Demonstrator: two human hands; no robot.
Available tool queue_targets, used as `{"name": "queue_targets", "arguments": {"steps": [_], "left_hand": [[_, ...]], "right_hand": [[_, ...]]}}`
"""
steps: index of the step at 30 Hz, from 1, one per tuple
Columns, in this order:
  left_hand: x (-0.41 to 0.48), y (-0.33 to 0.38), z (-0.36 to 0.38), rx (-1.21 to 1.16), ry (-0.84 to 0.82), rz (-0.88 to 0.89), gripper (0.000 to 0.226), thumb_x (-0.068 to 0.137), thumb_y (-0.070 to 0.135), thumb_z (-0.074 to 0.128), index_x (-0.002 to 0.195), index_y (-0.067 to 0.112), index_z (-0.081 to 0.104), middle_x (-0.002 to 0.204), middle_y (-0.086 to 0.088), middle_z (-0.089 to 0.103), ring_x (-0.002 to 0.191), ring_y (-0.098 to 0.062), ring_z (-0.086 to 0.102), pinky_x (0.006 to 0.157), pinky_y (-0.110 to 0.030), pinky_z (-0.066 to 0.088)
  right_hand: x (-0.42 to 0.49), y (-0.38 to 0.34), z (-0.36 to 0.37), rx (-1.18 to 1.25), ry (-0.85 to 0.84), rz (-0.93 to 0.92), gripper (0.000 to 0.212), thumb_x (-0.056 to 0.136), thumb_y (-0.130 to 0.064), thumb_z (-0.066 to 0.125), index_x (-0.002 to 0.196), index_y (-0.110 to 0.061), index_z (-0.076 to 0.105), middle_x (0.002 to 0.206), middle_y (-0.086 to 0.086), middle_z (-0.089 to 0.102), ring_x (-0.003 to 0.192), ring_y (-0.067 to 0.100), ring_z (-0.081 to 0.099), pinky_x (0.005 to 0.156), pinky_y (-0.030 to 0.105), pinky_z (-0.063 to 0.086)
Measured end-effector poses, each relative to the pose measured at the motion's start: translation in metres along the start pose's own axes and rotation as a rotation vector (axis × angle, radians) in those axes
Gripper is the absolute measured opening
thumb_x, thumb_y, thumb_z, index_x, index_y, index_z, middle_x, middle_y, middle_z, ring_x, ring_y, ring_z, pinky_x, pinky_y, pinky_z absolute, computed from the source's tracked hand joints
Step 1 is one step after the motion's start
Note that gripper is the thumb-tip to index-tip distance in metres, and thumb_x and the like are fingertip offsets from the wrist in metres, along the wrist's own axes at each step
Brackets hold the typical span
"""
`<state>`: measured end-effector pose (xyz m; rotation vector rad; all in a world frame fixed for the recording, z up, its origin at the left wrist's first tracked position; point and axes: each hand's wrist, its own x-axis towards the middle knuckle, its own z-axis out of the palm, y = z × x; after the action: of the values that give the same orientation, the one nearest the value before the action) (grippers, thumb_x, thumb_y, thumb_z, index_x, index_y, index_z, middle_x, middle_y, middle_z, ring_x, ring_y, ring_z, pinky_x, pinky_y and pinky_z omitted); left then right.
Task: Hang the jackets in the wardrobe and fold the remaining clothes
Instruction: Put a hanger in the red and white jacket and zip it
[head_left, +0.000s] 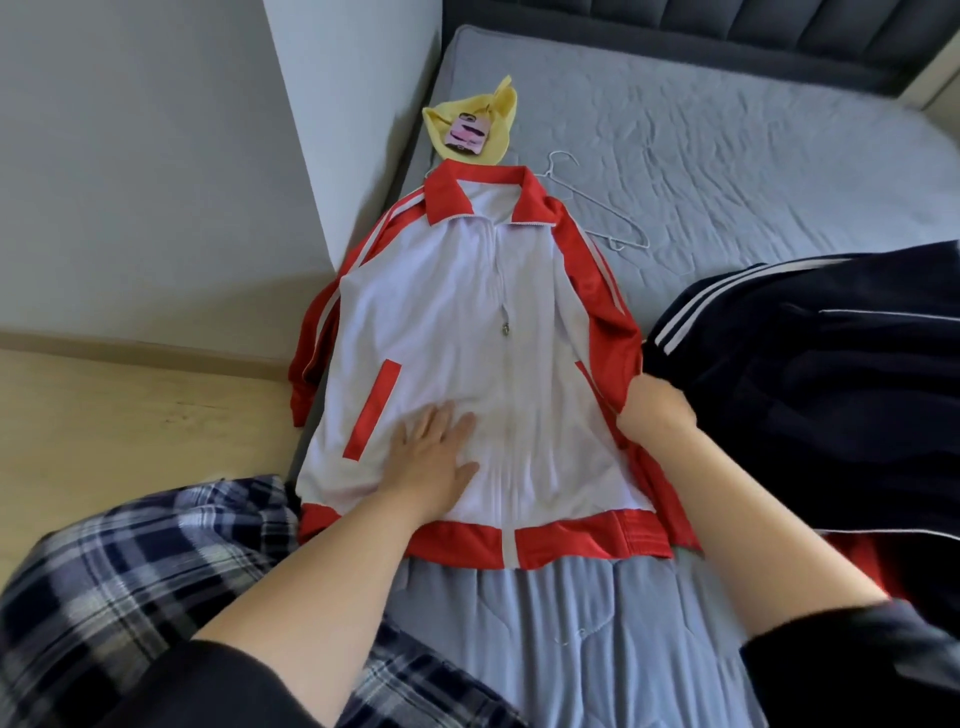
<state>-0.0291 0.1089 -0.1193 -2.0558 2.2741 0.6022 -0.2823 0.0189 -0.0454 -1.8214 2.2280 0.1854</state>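
Near left, plaid fabric (130, 571) is showing beside the bed (727, 156), w/ dark sleeves at the bottom edge. The left hand (434, 457) is resting flat on the lower front of the white & red jacket (457, 322), fingers straight & spread, holding nothing. The right hand (657, 410) is curling at the jacket's right edge & seems to be gripping the red sleeve there, tho its fingertips are hidden. The jacket is lying face up on the bed's left side, hem near, collar far, zip pull at mid-chest. Just right of it a navy striped garment (831, 374) is lying in a heap, touching the red sleeve. Farther off, a wire hanger (597, 208) is lying right of the collar, & a phone (467, 136) is sitting on a yellow cloth (504, 109) just beyond the collar
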Motion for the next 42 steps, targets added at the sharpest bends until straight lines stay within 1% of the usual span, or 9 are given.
{"name": "queue_targets", "arguments": {"steps": [3,6,9,12,16,19,23,34,42], "left_hand": [[0.004,0.0,0.002,-0.029,0.053,-0.026,0.063,0.098,0.044,0.035,0.152,0.03,0.007,0.161,-0.001,0.002,0.147,-0.02,-0.003,0.117,-0.047,0.002],[0.005,0.005,0.004,-0.026,0.049,-0.055,0.062,0.098,0.044,0.035,0.152,0.032,0.007,0.161,0.0,0.001,0.147,-0.018,-0.004,0.118,-0.048,0.003],[0.005,0.009,0.003,-0.044,0.034,-0.076,0.062,0.099,0.045,0.032,0.152,0.032,0.002,0.161,0.0,-0.005,0.147,-0.018,-0.008,0.119,-0.048,0.001],[0.007,0.011,0.0,-0.007,0.052,-0.063,0.062,0.099,0.046,0.032,0.152,0.031,0.002,0.161,-0.001,-0.005,0.147,-0.018,-0.008,0.119,-0.048,0.002],[0.008,0.013,-0.002,0.026,0.081,-0.058,0.062,0.099,0.044,0.035,0.152,0.029,0.008,0.161,-0.003,-0.001,0.147,-0.02,-0.005,0.118,-0.049,0.005],[0.008,0.014,-0.003,0.008,0.071,-0.043,0.062,0.099,0.041,0.036,0.152,0.028,0.009,0.161,-0.004,-0.001,0.147,-0.021,-0.004,0.117,-0.049,0.005],[0.009,0.01,-0.004,0.001,0.038,-0.047,0.062,0.099,0.042,0.033,0.153,0.027,0.007,0.16,-0.003,-0.005,0.147,-0.019,-0.008,0.118,-0.046,0.003],[0.006,0.005,-0.001,0.018,0.025,-0.03,0.06,0.099,0.043,0.032,0.152,0.03,0.008,0.161,0.0,-0.004,0.147,-0.017,-0.007,0.119,-0.043,0.003],[0.004,0.006,-0.003,0.025,0.006,-0.028,0.059,0.1,0.045,0.028,0.152,0.031,0.004,0.161,0.0,-0.007,0.147,-0.018,-0.01,0.119,-0.045,0.002]], "right_hand": [[0.045,0.007,-0.06,0.288,0.053,0.046,0.022,0.088,-0.012,0.051,0.095,0.002,0.067,0.068,0.017,0.068,0.085,0.034,0.066,0.058,0.024,0.05],[0.094,0.024,-0.138,0.901,0.414,0.337,0.034,0.095,-0.018,0.052,0.123,0.0,0.055,0.105,0.012,0.065,0.115,0.027,0.058,0.086,0.017,0.043],[0.107,0.025,-0.176,1.522,0.675,0.216,0.062,0.087,-0.004,0.05,0.144,-0.012,0.028,0.121,0.002,0.049,0.107,0.013,0.056,0.08,0.01,0.046],[0.098,-0.003,-0.158,1.17,0.53,0.048,0.068,0.083,-0.004,0.05,0.146,-0.008,0.025,0.139,0.011,0.046,0.122,0.021,0.049,0.102,0.027,0.039],[0.076,-0.024,-0.083,0.603,0.245,-0.072,0.03,0.084,-0.006,0.053,0.112,0.002,0.054,0.113,0.02,0.058,0.112,0.035,0.055,0.081,0.031,0.042],[0.055,-0.02,-0.034,0.333,-0.001,-0.02,0.037,0.092,-0.018,0.052,0.122,0.001,0.049,0.125,0.02,0.055,0.115,0.035,0.054,0.087,0.034,0.044],[0.029,-0.009,0.005,-0.038,0.093,-0.013,0.039,0.098,-0.035,0.041,0.122,-0.005,0.042,0.116,0.014,0.06,0.099,0.031,0.061,0.065,0.032,0.044],[-0.02,0.024,0.054,0.077,0.368,-0.019,0.035,0.092,-0.03,0.051,0.121,-0.01,0.044,0.121,0.008,0.045,0.108,0.025,0.05,0.079,0.035,0.046],[-0.026,0.047,0.059,0.393,-0.009,0.222,0.041,0.091,-0.017,0.05,0.129,-0.008,0.036,0.119,0.017,0.058,0.102,0.037,0.059,0.074,0.037,0.045]]}}
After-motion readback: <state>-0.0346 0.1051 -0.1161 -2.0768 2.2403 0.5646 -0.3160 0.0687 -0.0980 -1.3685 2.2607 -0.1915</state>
